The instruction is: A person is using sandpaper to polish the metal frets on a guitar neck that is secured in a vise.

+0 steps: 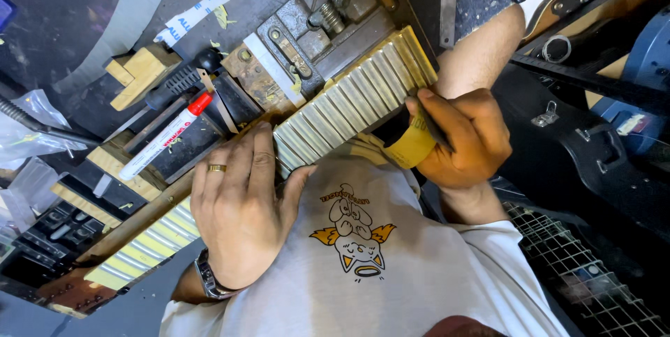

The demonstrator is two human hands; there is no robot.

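Note:
A guitar neck [349, 103] with metal frets and yellow masking tape between them lies diagonally across the bench, clamped near a metal vise [317, 26]. My left hand [241, 204], wearing a ring and a wristwatch, presses flat on the middle of the neck. My right hand [460, 135] grips a folded piece of yellow sandpaper [412, 145] together with a thin dark tool, its thumb touching the neck's near edge at the upper frets.
A white marker with a red cap [164, 135] lies on a dark block at left, beside wooden blocks [139, 72] and a black-handled tool [178, 82]. A black guitar case [600, 155] sits at right. Another fretted neck [593, 274] shows at the lower right.

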